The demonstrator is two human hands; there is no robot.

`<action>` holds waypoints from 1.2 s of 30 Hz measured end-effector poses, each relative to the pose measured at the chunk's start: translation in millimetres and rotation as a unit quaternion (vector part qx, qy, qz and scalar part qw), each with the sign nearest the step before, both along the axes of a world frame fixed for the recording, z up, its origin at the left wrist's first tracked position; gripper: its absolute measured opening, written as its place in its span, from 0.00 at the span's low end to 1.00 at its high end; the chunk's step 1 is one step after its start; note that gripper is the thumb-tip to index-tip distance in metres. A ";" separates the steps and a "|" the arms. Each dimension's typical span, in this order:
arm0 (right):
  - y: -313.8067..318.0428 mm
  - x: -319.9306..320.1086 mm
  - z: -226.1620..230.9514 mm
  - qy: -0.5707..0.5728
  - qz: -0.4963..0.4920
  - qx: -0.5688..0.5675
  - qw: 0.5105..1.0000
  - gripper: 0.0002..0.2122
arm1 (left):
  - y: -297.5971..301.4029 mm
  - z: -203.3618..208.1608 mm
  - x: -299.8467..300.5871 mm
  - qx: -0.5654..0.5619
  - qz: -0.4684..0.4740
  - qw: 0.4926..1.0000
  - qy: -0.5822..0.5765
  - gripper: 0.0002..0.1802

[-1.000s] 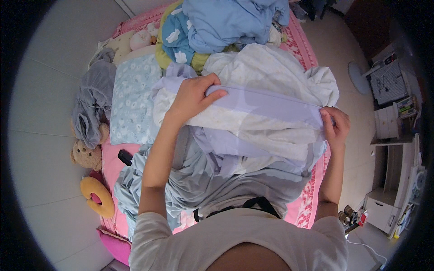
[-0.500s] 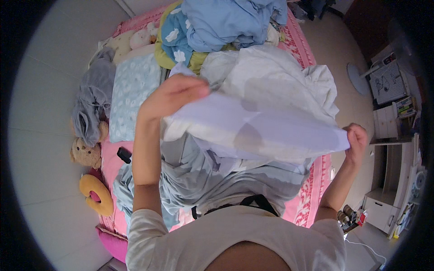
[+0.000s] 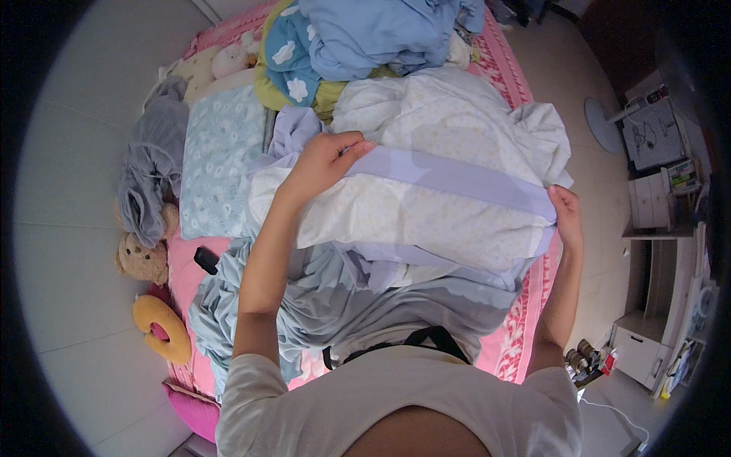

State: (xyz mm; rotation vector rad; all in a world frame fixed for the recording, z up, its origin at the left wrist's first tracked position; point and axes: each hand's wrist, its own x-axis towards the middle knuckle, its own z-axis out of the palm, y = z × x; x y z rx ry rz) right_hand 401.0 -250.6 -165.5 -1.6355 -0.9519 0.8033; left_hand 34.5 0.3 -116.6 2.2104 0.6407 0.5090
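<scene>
A white, faintly patterned bedding cover (image 3: 350, 206) with a lavender border lies across the bed, its border stretched between my two hands. My left hand (image 3: 335, 156) pinches the lavender edge near the middle of the bed, fingers closed. At the border's right end, my right hand (image 3: 564, 209) grips the corner between thumb and fingers. Part of the white cloth hangs down from the band toward me. Beneath and nearer lies a crumpled pale blue-grey blanket (image 3: 335, 289). More rumpled white fabric (image 3: 449, 99) spreads beyond the border.
A light blue pillow (image 3: 221, 160), grey plush (image 3: 152, 164), teddy bear (image 3: 142, 257) and yellow ring cushion (image 3: 164, 331) line the left side. A blue quilt (image 3: 373, 38) is heaped at the far end. A small black object (image 3: 205, 260) lies on the bed. Shelves (image 3: 647, 305) stand right.
Both hands have come down and inward with the border. The cover, blurred and lifted before, now lies lower and flatter, its lavender band turned up into view.
</scene>
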 end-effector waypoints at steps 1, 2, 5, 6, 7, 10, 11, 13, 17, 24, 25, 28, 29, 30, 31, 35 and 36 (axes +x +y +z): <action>-4.8 -4.1 2.7 0.044 -0.023 0.023 0.999 0.15 | 1.0 0.1 -0.1 0.002 0.003 1.000 -0.005 0.14; -7.1 -7.0 5.3 0.088 -0.046 0.046 0.994 0.15 | 1.8 1.2 -1.3 -0.038 -0.001 0.999 -0.017 0.14; -8.6 -12.1 10.5 0.157 -0.046 0.101 0.981 0.15 | 2.7 -0.2 -5.9 -0.131 -0.016 0.990 -0.041 0.15; -5.7 -17.0 10.3 0.132 -0.060 0.063 0.987 0.14 | 3.3 -5.4 -6.4 -0.143 -0.020 0.989 -0.040 0.15; 1.7 -22.8 11.4 0.107 -0.074 0.027 0.991 0.14 | 4.6 -9.6 -5.6 -0.153 -0.024 0.987 -0.039 0.15; 11.5 -22.4 6.1 -0.105 -0.023 -0.076 0.991 0.12 | 4.4 -20.7 1.5 -0.051 -0.021 0.998 -0.014 0.15; 13.7 -24.0 6.3 -0.196 0.010 -0.109 0.975 0.12 | 3.4 -20.0 2.7 -0.037 -0.014 0.999 0.001 0.15; 16.6 -33.7 23.3 -0.324 -0.038 -0.076 0.942 0.06 | -1.5 -13.9 1.7 -0.007 0.005 0.999 0.032 0.14; 33.7 -77.5 78.2 -0.376 -0.117 0.104 0.913 0.06 | -9.0 -5.2 2.0 0.047 0.032 0.998 0.039 0.14; 115.5 -181.5 86.6 -0.283 0.149 0.201 0.926 0.10 | -20.3 13.8 -3.8 0.089 0.050 0.995 0.015 0.11; 125.6 -189.2 79.1 -0.273 0.163 0.189 0.929 0.09 | -22.6 17.0 -5.6 0.094 0.052 0.994 0.010 0.11; 135.2 -200.7 74.7 -0.263 0.215 0.090 0.936 0.09 | -25.0 17.1 -10.6 0.096 0.042 0.994 -0.036 0.10; 136.7 -203.4 74.3 -0.262 0.235 0.046 0.935 0.08 | -24.0 16.8 -12.2 0.089 0.030 0.995 -0.038 0.10; 136.7 -205.1 73.3 -0.249 0.227 0.054 0.940 0.08 | -21.9 16.3 -13.2 0.082 0.017 0.996 -0.041 0.10; 134.1 -205.3 71.4 -0.237 0.221 0.061 0.944 0.08 | -20.1 14.9 -15.1 0.074 0.005 0.996 -0.044 0.10; 116.7 -194.8 54.0 -0.211 0.176 0.102 0.956 0.07 | 9.4 7.8 -37.0 0.157 0.067 0.985 -0.022 0.10; 110.3 -190.4 52.2 -0.211 0.160 0.105 0.959 0.07 | 16.9 4.2 -44.5 0.156 0.110 0.982 -0.017 0.10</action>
